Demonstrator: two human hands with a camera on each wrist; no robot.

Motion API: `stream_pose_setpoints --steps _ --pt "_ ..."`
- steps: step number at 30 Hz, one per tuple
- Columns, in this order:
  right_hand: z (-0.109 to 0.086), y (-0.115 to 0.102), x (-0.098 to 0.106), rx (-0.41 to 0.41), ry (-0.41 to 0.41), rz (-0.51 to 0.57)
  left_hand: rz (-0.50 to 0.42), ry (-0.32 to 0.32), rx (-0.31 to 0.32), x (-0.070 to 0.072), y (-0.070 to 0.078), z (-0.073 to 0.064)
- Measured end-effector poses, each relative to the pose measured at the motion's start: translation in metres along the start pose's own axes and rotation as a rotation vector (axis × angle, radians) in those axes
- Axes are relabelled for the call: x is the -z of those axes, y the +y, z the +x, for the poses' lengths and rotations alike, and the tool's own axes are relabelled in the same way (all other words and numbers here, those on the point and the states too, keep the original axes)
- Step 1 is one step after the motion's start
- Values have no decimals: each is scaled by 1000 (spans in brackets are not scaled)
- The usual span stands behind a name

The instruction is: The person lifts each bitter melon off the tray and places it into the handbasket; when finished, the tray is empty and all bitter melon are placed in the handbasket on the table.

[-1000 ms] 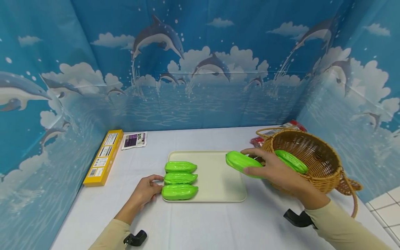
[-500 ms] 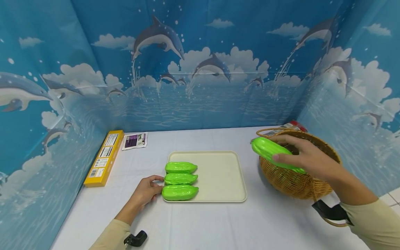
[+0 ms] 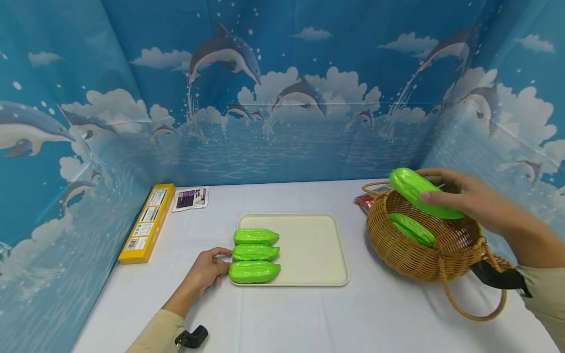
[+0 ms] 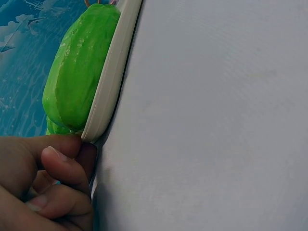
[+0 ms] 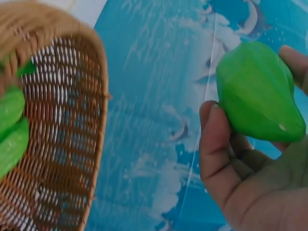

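My right hand (image 3: 478, 203) holds a bright green ridged gourd (image 3: 417, 191) over the wicker basket (image 3: 397, 252), thumb on the near side and fingers on the far side. The right wrist view shows this gourd (image 5: 257, 91) between thumb and fingertips, beside the basket's rim. Inside the basket lie more green gourds (image 5: 10, 139). Three matching gourds (image 3: 255, 252) sit stacked row by row along the left end of a cream tray (image 3: 313, 250). At that end my left hand (image 3: 205, 269) grips the tray's edge with curled fingers; its fingertips meet the rim (image 4: 103, 106) in the left wrist view.
A yellow box (image 3: 147, 223) and a small purple-and-white packet (image 3: 191, 198) lie at the back left. Behind the basket is a red packet (image 3: 364, 202). The basket's rope handle (image 3: 474, 316) hangs onto the white tablecloth. A dolphin-print curtain (image 3: 282, 142) surrounds the table.
My right hand has carried the gourd rightward and up, from beside the tray to over the basket. The left hand and the three gourds on the tray have stayed put.
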State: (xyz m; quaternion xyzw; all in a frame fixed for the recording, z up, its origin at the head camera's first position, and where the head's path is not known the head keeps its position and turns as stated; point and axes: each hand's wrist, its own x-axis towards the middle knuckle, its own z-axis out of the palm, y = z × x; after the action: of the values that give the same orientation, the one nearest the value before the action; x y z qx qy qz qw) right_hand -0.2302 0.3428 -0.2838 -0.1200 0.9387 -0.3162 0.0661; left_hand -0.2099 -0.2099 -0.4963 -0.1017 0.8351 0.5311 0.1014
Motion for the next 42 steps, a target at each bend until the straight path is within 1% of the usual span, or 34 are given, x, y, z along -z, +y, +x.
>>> stream_pose_setpoints --steps 3,8,14,20,22,24,27,30,34,39,42 --pt "4 3 6 -16 -12 -15 -4 0 2 0 0 0" --pt "11 9 13 -12 -58 -25 -5 1 6 0 0 0" --pt "19 23 14 -19 -140 -43 -3 -2 4 0 -1 0" --pt "25 41 19 5 -231 -40 -2 0 -3 1 -1 -1" --pt "29 48 20 1 -262 -35 -6 0 -2 1 -1 -1" --pt "35 55 19 -19 -298 -22 -4 -4 -7 2 -1 -1" --pt "45 66 17 -60 -377 24 -5 -8 -6 3 -2 -1" --pt "58 73 11 -114 -485 72 7 -4 -10 3 -3 0" --pt "71 76 -3 -190 -613 104 8 -5 -8 4 -3 -1" --pt "80 76 -16 -235 -709 155 8 -13 -8 5 -2 -1" --pt "83 75 -20 -264 -748 201 9 -13 -5 4 -2 0"
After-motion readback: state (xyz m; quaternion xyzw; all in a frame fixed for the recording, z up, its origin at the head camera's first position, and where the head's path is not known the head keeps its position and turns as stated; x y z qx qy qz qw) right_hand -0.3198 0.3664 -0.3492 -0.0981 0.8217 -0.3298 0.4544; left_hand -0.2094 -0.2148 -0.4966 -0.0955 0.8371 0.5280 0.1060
